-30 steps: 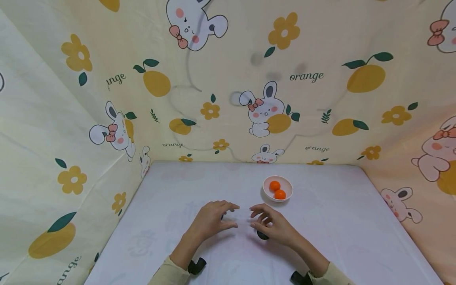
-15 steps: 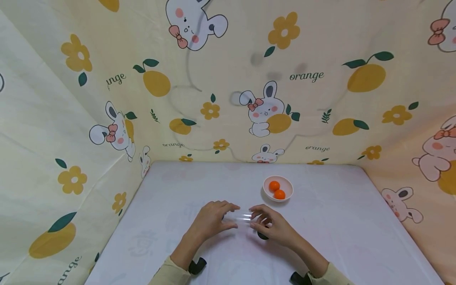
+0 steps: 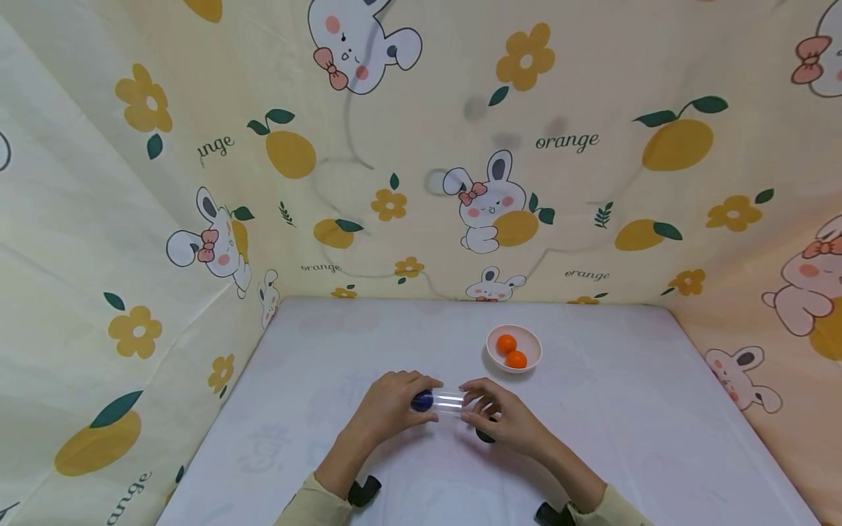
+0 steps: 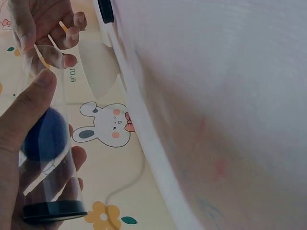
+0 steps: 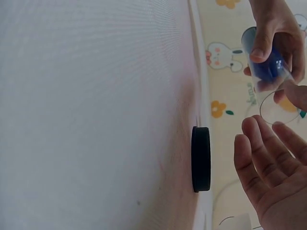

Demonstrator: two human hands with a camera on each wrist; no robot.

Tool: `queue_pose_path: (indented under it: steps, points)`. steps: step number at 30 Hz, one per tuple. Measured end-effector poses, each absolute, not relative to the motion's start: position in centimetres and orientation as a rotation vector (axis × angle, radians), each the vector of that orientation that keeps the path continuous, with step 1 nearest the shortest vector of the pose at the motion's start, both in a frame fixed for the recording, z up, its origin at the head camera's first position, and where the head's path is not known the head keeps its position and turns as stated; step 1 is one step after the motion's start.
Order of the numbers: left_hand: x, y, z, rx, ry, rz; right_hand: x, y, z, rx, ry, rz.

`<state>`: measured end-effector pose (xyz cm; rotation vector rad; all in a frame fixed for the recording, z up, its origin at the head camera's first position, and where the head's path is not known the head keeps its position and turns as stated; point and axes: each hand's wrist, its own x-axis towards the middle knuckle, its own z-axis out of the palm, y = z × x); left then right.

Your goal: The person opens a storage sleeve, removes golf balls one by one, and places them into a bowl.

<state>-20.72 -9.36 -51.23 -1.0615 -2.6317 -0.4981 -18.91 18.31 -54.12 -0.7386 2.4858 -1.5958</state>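
Note:
My left hand [image 3: 388, 405] grips a clear plastic tube [image 3: 449, 402] lying nearly level over the table, thumb on one side and fingers round the other. A dark blue ball [image 4: 45, 135] sits inside, partway along. The tube's left end has a dark base [image 4: 53, 211]; its right end shows a bare, open rim. At that rim is my right hand [image 3: 506, 416], thumb and fingertips spread around it, the other fingers loosely extended in the right wrist view. A round black lid [image 5: 201, 159] is on the table below my right hand, partly hidden by it in the head view.
Behind my right hand stands a small white bowl [image 3: 492, 351] with two orange balls [image 3: 516, 359] in it. A white cloth covers the table [image 3: 592, 409]. Printed fabric walls [image 3: 421, 161] rise at the back and sides.
The blue ball has moved rightward inside the tube, out from behind my left hand, where only a dark sliver showed before. Both hands have stayed almost still.

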Motion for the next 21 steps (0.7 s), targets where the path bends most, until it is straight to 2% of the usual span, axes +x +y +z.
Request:
queue_pose_path:
  steps: [21]
  points:
    - [-20.69, -9.34, -51.4, -1.047, -2.636, -0.429, -18.77, 18.56, -54.15, -0.709, 2.487, -1.547]
